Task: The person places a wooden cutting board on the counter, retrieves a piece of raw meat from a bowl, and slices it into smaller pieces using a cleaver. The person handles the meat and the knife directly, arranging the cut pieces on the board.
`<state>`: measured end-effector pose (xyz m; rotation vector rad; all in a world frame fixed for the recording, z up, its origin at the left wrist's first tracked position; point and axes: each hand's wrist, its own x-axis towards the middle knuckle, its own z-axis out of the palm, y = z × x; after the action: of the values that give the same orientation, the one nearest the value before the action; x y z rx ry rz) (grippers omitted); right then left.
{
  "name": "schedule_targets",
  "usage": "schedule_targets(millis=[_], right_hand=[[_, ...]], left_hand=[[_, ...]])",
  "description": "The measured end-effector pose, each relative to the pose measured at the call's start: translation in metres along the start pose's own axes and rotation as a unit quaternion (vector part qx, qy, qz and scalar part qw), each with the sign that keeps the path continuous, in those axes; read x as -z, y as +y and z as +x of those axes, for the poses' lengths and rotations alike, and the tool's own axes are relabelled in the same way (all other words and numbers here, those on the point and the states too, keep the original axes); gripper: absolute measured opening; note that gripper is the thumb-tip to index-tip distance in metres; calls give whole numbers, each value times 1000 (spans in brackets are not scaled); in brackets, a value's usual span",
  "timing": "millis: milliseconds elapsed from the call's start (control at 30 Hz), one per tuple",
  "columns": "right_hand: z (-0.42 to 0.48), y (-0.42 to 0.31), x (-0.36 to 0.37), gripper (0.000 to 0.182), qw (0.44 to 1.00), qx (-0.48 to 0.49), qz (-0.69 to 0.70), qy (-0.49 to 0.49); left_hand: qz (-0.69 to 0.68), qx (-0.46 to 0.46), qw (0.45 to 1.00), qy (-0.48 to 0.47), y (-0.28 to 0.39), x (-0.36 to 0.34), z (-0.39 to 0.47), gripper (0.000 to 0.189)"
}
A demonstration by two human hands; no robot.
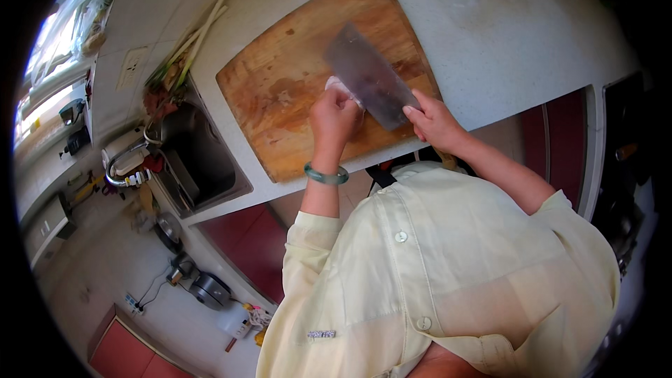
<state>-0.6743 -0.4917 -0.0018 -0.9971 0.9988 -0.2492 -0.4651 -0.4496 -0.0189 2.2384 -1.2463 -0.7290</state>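
Note:
A wide Chinese cleaver lies aslant in the air or just over a wooden cutting board; its exact height cannot be told. My right hand grips it at the handle end, near the board's front right edge. Bent fingers of my left hand hold a small, pale, soft piece beside the blade. Whether that piece is meat or cloth is unclear, as the hand and cleaver partly cover it. Wet, dark stains mark the board around them. A green bangle circles my left wrist.
Left of the board is a steel sink with a curved faucet. Green onions lean behind the sink by the wall. The pale countertop extends to the right. A rice cooker stands farther off, at lower left.

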Motion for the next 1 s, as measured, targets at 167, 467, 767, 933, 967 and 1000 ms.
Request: schedule_targets(millis=[167, 467, 767, 933, 967, 1000], right_hand=[[-9, -4, 4, 18, 998, 18, -61, -4], [21, -4, -20, 22, 993, 78, -65, 52], [24, -19, -11, 21, 1000, 2, -10, 9], [-8, -15, -2, 20, 999, -42, -32, 3], [-10, -10, -1, 19, 999, -36, -29, 5], [-11, -8, -1, 17, 999, -29, -24, 10]], left_hand=[[-64, -4, 997, 32, 6, 0, -9, 10], [-76, -63, 994, 52, 5, 0, -11, 8], [-86, -34, 995, 39, -7, -1, -12, 11], [-91, -25, 995, 31, -3, 0, -14, 12], [-91, -25, 995, 30, -3, 0, -15, 12], [-93, -26, 995, 27, -3, 1, -14, 11]])
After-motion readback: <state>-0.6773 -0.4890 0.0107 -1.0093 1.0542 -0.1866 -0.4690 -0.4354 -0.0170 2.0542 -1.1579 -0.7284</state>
